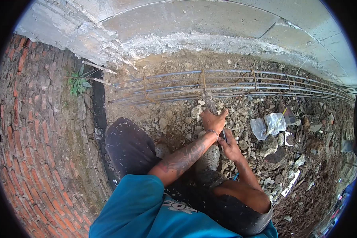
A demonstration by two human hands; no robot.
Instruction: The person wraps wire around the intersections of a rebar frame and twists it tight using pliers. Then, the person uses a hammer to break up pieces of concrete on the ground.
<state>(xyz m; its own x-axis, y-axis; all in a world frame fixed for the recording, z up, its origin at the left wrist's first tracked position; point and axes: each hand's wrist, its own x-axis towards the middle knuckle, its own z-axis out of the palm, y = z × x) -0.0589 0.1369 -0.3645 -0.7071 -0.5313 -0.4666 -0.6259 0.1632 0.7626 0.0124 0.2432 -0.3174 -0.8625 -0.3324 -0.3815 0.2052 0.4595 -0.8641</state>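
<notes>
My left hand [213, 120], with a bracelet at the wrist, is closed around a long grey tool [211, 104] whose exact kind I cannot make out. Lower down, my right hand [231, 147] is wrapped round the same tool's dark lower part. Its far end meets the rebar cage [174, 88] near a rusty stirrup [204, 79]; whether it grips the bar there is too small to tell. The cage's long bars lie lengthwise over the ground, tied with several stirrups. Broken stones [242, 123] lie around both hands.
A brick wall [35, 139] rises on the left, with a green plant [79, 84] at its edge. The plastered concrete wall [194, 23] runs along the far side. Clear plastic bags [269, 126] lie on rubble at the right. My bent knee [129, 142] is close by.
</notes>
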